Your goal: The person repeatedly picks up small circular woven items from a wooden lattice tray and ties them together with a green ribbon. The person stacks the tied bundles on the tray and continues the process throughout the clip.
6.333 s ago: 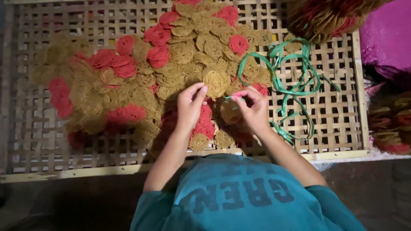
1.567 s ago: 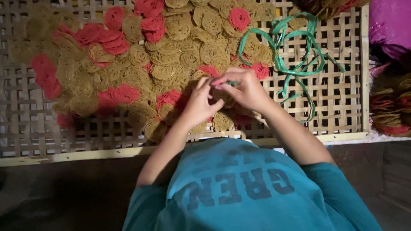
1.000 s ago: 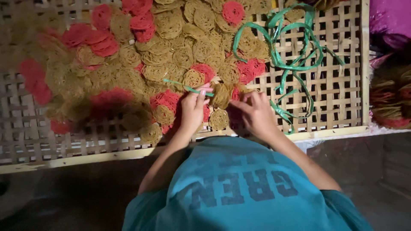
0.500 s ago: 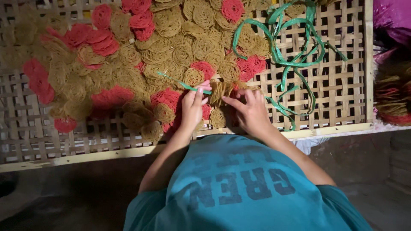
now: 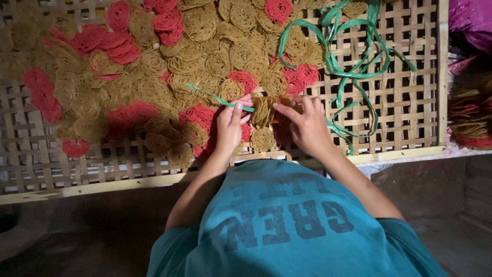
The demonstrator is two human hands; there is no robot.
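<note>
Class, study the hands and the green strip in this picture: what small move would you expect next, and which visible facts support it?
Probably the left hand draws the green strip snug around the small stack of yellow noodle discs. The right hand grips that stack on edge, the strip's free end runs out leftward past the left fingers, and the strip's long tangle lies on the woven bamboo tray.

I see a small food-making workshop, probably home-based, though the dim light leaves that unsure. A woven bamboo drying tray (image 5: 410,92) serves as the surface, spread with coiled yellow and red noodle-like discs (image 5: 154,77). Green plastic strapping (image 5: 353,66) lies on it, more bundled discs (image 5: 469,115) are stacked at the right, and the floor (image 5: 77,241) below is bare and rough.
</note>
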